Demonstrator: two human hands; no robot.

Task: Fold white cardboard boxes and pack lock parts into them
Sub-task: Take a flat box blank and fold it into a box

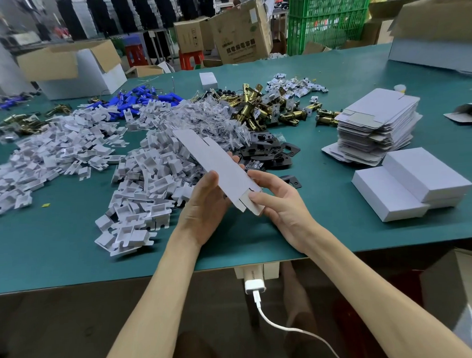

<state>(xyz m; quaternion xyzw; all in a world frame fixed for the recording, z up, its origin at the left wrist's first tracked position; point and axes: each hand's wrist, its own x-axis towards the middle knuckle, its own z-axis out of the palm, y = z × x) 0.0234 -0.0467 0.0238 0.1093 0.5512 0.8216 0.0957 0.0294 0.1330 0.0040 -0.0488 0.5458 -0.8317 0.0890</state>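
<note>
Left hand point(203, 206), right hand point(281, 209) grip one flat box blank point(212, 155); few closed white boxes point(427, 177) right; blank stack point(380, 117), brass latches point(253, 106) unpacked; judged early.

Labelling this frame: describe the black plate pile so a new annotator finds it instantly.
On the green table, look just right of the box blank being held. The black plates lie heaped there, flat and matte, unlike the brass latches behind them.

A green table point(71, 254) fills the middle. At 6 o'clock a white charger point(254, 286) hangs under its edge, with a white cable point(277, 328) trailing down. At 10 o'clock an open carton point(65, 67) sits on the table. Beyond, at 12 o'clock, stand a printed brown carton point(240, 36) and a red stool point(190, 60). A green crate point(328, 17) stands at 1 o'clock.
</note>
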